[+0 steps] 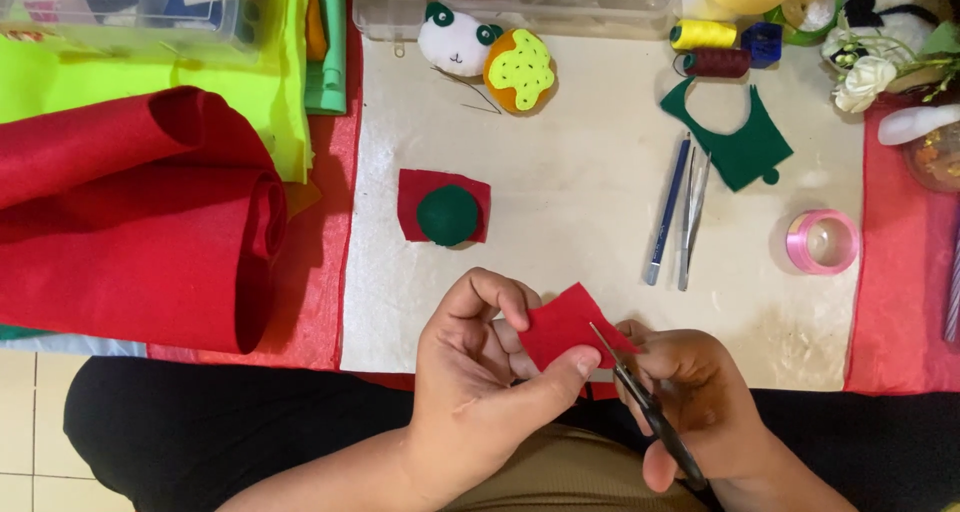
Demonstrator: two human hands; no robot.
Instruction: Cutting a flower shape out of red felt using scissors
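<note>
The left hand [480, 372] pinches a red felt piece [562, 322] between thumb and fingers, holding it taut above the tabletop [580, 202] so the blades can bite; at its 3 o'clock, the right hand [700, 402] grips scissors [645, 402], blades slightly parted on the felt's edge

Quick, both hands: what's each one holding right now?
Left hand: closed, pinching the red felt piece.
Right hand: closed on the scissors, blades at the felt's edge.

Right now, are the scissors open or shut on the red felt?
Open: the scissors in the right hand show blades slightly parted, tip at the edge of the red felt piece pinched by the left hand.
</note>
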